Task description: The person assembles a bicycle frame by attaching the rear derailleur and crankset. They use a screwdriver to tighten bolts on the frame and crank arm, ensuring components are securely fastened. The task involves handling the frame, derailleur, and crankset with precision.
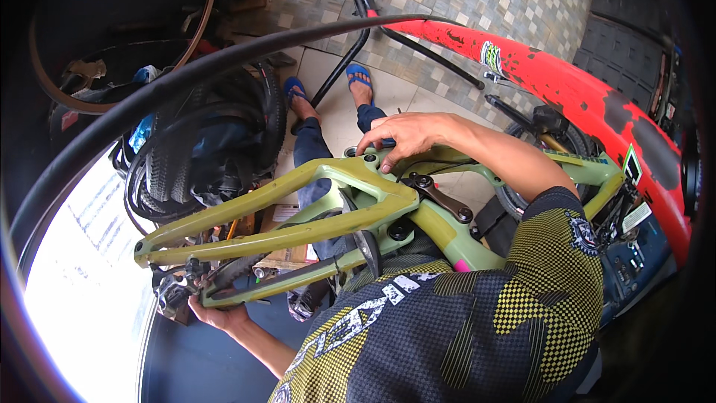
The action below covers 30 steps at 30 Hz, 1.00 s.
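An olive-green bicycle frame [298,235] lies across my lap, its rear end toward the left and the rest running off to the right. My left hand [218,315] is closed round the rear end of the lower stay, some fingers hidden, beside a rear derailleur [173,292]. With thumb and fingers bent, my right hand [406,136] grips the frame near its upper pivot, by a round pivot hole [371,157]. Below that hand a dark crank arm [450,201] is fitted on the frame. A black guard [367,248] sits between the stays.
A worn red tube [537,71] with a black end arches across the front. Bicycle tyres [175,164] are piled at left. A black stand leg [343,67] rests on the tiles near my feet. At right lies a blue tool case [634,265].
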Each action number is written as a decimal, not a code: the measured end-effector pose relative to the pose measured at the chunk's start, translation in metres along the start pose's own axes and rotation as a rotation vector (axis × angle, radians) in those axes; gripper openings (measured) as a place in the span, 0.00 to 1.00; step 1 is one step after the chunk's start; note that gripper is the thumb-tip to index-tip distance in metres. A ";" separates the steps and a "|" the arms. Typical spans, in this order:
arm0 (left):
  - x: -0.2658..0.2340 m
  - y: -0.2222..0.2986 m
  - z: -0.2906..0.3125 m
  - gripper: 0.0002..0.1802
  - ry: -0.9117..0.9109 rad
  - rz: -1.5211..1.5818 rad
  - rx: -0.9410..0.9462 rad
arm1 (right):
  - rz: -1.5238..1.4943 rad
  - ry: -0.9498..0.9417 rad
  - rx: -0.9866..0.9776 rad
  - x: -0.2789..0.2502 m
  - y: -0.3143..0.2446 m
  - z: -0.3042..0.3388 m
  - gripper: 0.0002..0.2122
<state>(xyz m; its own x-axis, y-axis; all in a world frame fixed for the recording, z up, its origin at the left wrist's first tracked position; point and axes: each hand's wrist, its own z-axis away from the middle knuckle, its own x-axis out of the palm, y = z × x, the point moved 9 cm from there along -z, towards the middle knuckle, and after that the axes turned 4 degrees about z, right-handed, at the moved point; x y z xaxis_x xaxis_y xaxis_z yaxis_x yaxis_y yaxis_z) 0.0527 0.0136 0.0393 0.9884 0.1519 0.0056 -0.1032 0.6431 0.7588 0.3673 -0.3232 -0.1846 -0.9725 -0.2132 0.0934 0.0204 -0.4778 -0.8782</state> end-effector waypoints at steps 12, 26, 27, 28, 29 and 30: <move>0.004 -0.002 0.003 0.14 0.077 -0.085 0.038 | 0.003 -0.018 -0.057 0.005 0.001 0.002 0.34; -0.005 0.008 -0.010 0.14 0.041 -0.067 0.028 | 0.085 -0.004 -0.010 0.002 -0.006 -0.009 0.33; -0.007 0.007 -0.010 0.14 0.043 -0.073 0.033 | 0.100 -0.006 -0.011 0.002 -0.006 -0.009 0.33; -0.008 0.007 -0.010 0.14 0.046 -0.078 0.039 | 0.115 -0.008 -0.012 0.002 -0.007 -0.009 0.33; -0.008 0.006 -0.009 0.14 0.048 -0.078 0.035 | 0.130 -0.010 -0.013 0.002 -0.008 -0.009 0.33; -0.007 0.006 -0.009 0.14 0.049 -0.079 0.030 | 0.125 -0.014 -0.010 0.001 -0.008 -0.009 0.32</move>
<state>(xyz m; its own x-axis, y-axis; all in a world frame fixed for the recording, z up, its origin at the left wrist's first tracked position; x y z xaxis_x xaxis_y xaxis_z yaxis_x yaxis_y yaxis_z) 0.0442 0.0225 0.0380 0.9866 0.1386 -0.0857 -0.0214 0.6315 0.7751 0.3638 -0.3120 -0.1813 -0.9592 -0.2827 -0.0109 0.1391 -0.4379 -0.8882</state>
